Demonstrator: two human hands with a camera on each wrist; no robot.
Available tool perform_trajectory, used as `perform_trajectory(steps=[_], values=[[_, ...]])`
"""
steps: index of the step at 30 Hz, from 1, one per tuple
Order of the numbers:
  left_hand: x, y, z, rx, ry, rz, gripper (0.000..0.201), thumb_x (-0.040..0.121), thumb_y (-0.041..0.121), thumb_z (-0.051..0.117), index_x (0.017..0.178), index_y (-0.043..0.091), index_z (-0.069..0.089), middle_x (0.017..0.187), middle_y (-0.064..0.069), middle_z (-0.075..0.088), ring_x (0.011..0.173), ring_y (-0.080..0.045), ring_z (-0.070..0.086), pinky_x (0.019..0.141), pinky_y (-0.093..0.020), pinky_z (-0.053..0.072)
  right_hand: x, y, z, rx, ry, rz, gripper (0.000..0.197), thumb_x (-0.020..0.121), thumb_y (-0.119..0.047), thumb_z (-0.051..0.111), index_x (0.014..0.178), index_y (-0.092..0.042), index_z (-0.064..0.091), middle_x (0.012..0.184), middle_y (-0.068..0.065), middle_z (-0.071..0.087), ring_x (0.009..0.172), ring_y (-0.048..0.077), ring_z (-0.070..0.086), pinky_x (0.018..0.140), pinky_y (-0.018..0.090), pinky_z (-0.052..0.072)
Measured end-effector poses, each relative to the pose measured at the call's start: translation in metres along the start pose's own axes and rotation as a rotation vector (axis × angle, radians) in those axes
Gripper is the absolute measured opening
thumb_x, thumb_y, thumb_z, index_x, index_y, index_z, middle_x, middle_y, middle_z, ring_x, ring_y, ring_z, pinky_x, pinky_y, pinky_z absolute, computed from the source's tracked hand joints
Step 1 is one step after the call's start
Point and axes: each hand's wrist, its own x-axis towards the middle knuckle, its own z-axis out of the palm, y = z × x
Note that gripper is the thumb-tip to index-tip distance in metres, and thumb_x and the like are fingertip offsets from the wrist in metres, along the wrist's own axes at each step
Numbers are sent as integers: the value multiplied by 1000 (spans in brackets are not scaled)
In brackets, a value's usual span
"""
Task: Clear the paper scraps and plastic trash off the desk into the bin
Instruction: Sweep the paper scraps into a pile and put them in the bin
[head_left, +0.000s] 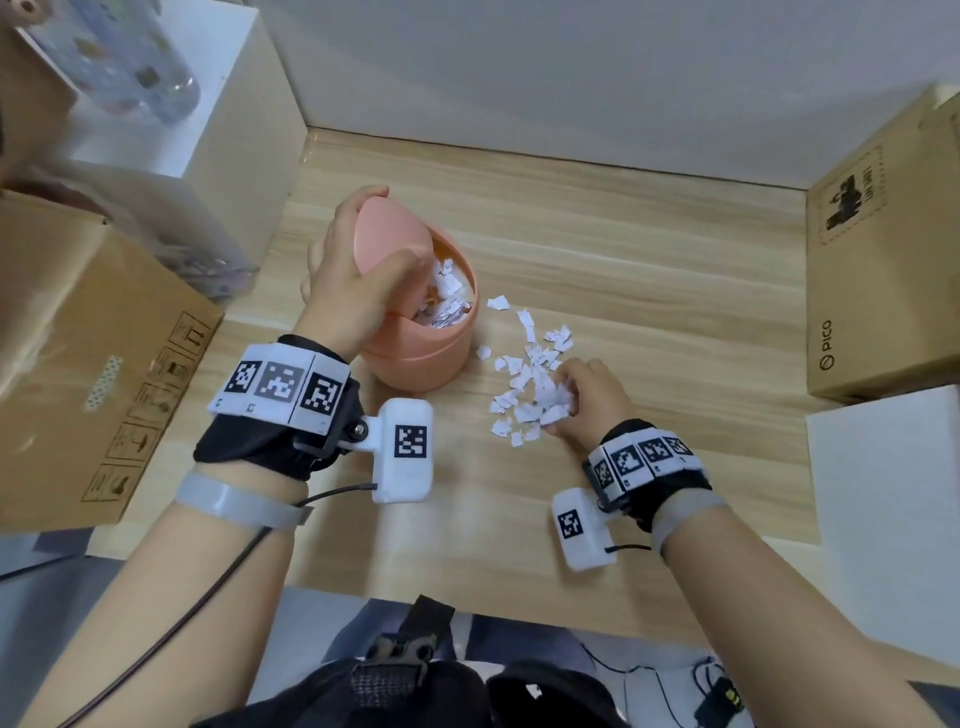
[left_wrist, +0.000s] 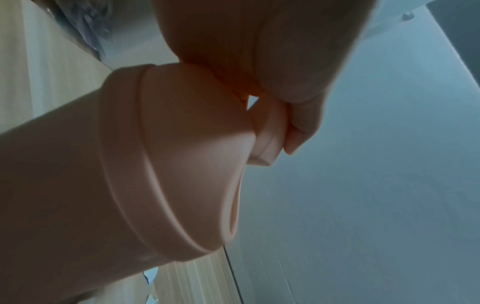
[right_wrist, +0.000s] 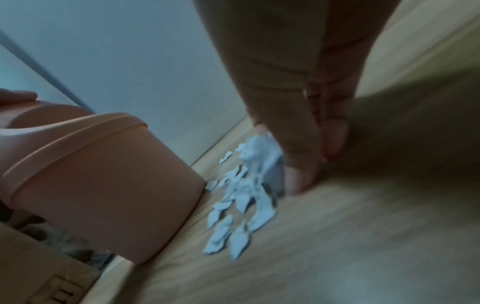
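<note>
**Scraps half cleared as bin lid is held open**

The right hand (head_left: 582, 397), nearest the person, rests on the wooden tabletop (head_left: 649, 270) with its fingers curled round a bunch of torn white paper scraps (head_left: 524, 384), a grip clenched on the pile's near edge. More loose scraps lie just beyond and to the left of that grip, trailing toward the bin. Further out, the left hand (head_left: 353, 275) grasps the tilted swing lid (head_left: 387, 234) of the peach-coloured desktop bin (head_left: 421, 358), thumb and fingers curled over its rim and holding the mouth open. Inside, beside that grip, white scraps already sit in the bin, so part of the job appears done. What is left, on this evidence, is the handful now being gathered and the scattered pieces around it. No plastic trash can be made out on the tabletop. Cardboard boxes (head_left: 878, 270) stand well apart on either side, against the pale wall (head_left: 571, 78) behind.
</note>
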Motion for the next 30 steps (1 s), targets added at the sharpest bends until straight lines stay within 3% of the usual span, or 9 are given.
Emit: perform_trajectory(steps=[2, 7, 9, 12, 17, 21, 26, 28, 30], values=[[1, -1, 0, -1, 4, 4, 45, 59, 50, 53, 95, 72, 35, 126, 7, 43, 127, -26, 37, 109, -50, 29, 8, -8, 6, 91, 55, -32, 45, 63, -4, 77, 103, -9, 56, 95, 2, 40, 82, 18, 43, 65, 23, 32], [2, -2, -1, 1, -5, 3, 47, 57, 53, 51, 97, 72, 34, 122, 11, 43, 126, -28, 38, 109, -51, 30, 17, -17, -3, 251, 179, 0, 59, 59, -5, 77, 112, -19, 54, 111, 2, 37, 101, 19, 45, 89, 26, 42], [1, -2, -1, -4, -6, 7, 47, 57, 54, 51, 96, 72, 34, 120, 13, 44, 126, -27, 38, 109, -51, 30, 19, -19, -7, 190, 130, 39, 76, 57, -16, 81, 124, -27, 46, 125, 5, 33, 118, 22, 35, 95, 27, 35], [1, -1, -1, -13, -11, 11, 45, 57, 55, 52, 95, 73, 35, 120, 13, 44, 127, -26, 38, 108, -51, 30, 18, -26, -6, 17, -23, 19, 90, 54, -28, 85, 131, -36, 37, 134, 5, 24, 124, 25, 24, 97, 31, 33], [1, -2, -2, -30, -3, 14, 45, 57, 54, 51, 95, 73, 35, 112, 19, 43, 126, -24, 36, 109, -49, 28, 13, -31, 13, -169, -136, -153, 68, 56, -19, 82, 115, -37, 53, 130, 0, 27, 118, 23, 26, 90, 34, 42], [1, -1, -2, -21, -7, 12, 46, 63, 47, 53, 100, 66, 34, 102, 30, 36, 126, -23, 34, 111, -48, 26, 10, -31, 20, -124, -134, -278, 37, 64, -7, 76, 97, -19, 66, 105, -2, 34, 103, 29, 43, 85, 33, 44], [-1, 1, -2, 0, 2, -8, 48, 67, 41, 52, 108, 59, 34, 97, 32, 27, 126, -26, 36, 111, -47, 25, 13, -34, 12, -147, -143, -214, 20, 78, -9, 64, 98, -5, 66, 108, 15, 54, 101, 31, 54, 79, 30, 39], [-1, 2, -3, 11, -1, -16, 49, 67, 41, 51, 110, 58, 35, 96, 33, 26, 126, -26, 36, 111, -47, 25, 13, -38, 2, -135, -125, -164, 17, 80, -7, 62, 95, -1, 65, 102, 17, 57, 93, 27, 58, 72, 23, 40], [-1, 3, -4, 30, -2, -20, 53, 66, 42, 51, 116, 55, 37, 94, 34, 25, 125, -27, 37, 111, -47, 25, 10, -46, -13, -1, -90, -106, 13, 81, -2, 59, 92, 2, 64, 93, 15, 57, 69, 11, 61, 51, 6, 38]])
